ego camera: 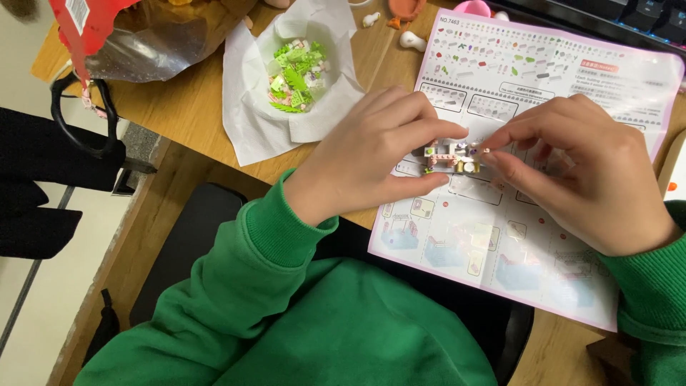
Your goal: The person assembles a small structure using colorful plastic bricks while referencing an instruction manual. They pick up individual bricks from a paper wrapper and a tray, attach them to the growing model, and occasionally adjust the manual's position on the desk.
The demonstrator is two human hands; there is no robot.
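From the head view, both hands meet over a printed instruction sheet (500, 236) that lies on the wooden table (193, 107) and hangs a little past its near edge. The left hand (371, 154) comes in from a green sleeve (271, 243), its fingers (421, 132) curled around the left end of a small brick model (451, 157), thumb below and forefinger above. The right hand (593, 175) closes on the right end of the same model, its fingertips (500, 136) pinched at the upper right corner of the build. The model is a short assembly of pale pink, white, green and yellow pieces, held between the two hands just above the middle of the sheet; whether it touches the paper cannot be told.

To the left of the hands, further back on the table, a white paper (286, 93) lies spread open with a heap of loose green and pink bricks (296, 75) in its hollow. Beyond that, at the top left corner, stands a torn bag (143, 36) of red and clear plastic. A few small white and orange figures (411, 39) lie near the top edge of the sheet. A black chair (186, 243) shows below the table's edge.
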